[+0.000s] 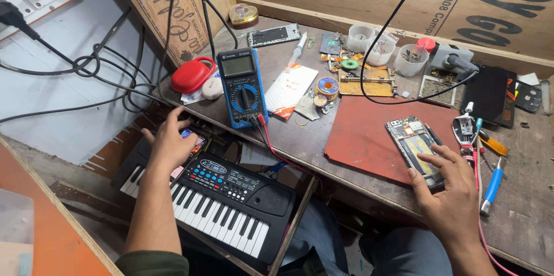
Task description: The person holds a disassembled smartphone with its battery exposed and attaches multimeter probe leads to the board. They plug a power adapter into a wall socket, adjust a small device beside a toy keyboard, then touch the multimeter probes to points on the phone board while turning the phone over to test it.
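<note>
My left hand [168,143] reaches down into the shelf under the table, fingers spread over a small phone with a lit screen [193,139] that lies beside a black toy keyboard [228,201]. I cannot tell whether the fingers grip the phone. My right hand [453,192] rests on the near end of an opened phone [412,146] with its back cover off, pinning it to a red-brown mat [363,137] on the table.
A blue multimeter [242,85] with red and black leads stands at the table's left. A solder spool [327,86], white cups [381,51], a red case [190,74], a dark phone [490,94], tweezers and screwdrivers [490,186] lie around. Cables hang at left.
</note>
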